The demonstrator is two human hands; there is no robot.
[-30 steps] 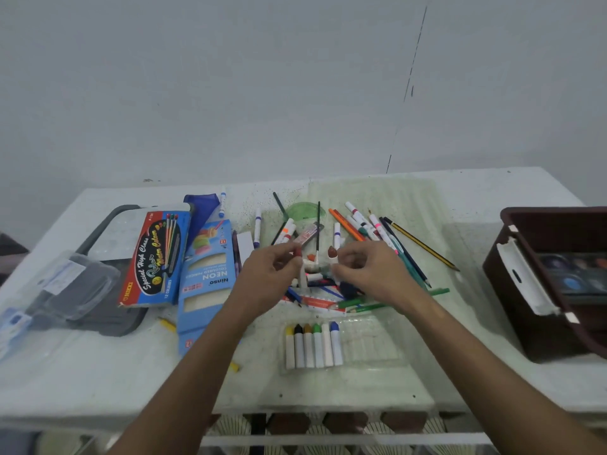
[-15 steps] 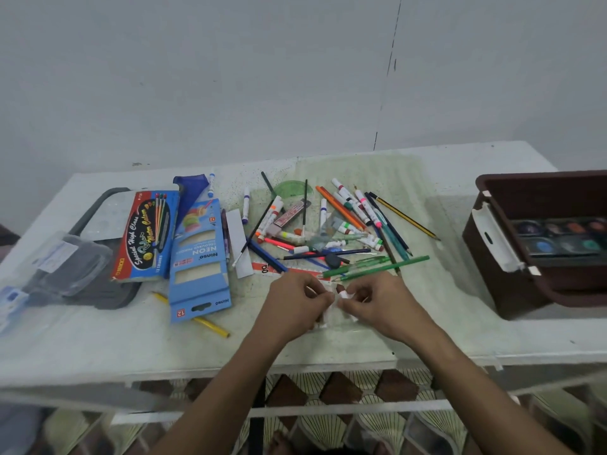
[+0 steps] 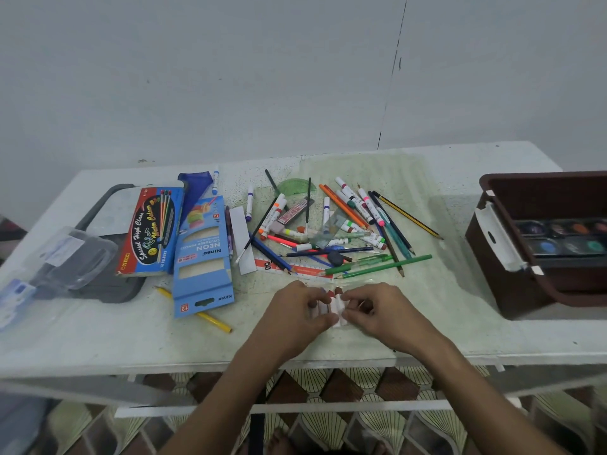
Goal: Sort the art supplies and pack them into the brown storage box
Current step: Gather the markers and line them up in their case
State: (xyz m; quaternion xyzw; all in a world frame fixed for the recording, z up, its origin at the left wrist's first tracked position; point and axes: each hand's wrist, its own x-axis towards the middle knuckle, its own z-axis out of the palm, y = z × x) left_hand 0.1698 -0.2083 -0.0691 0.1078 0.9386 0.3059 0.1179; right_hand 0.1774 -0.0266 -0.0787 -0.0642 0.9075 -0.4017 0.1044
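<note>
My left hand (image 3: 295,315) and my right hand (image 3: 382,311) meet near the table's front edge, both pinching short white-wrapped crayons (image 3: 331,305) that lie in a clear plastic tray; the hands cover most of the tray. Behind them lies a loose heap of markers, pencils and brushes (image 3: 345,224) on a ruler (image 3: 295,269). The brown storage box (image 3: 502,287) stands open at the right with a watercolour palette (image 3: 565,239) inside.
Left of the heap lie a blue Neon pencil box (image 3: 203,254), a red and blue water-colour box (image 3: 151,231), a grey lid (image 3: 108,287) and a clear plastic container (image 3: 65,257). A yellow pencil (image 3: 210,320) pokes out under the blue box.
Both hands came back from the heap with crayons to the tray near the front edge. The head camera tilted, so the table sits higher in view.
</note>
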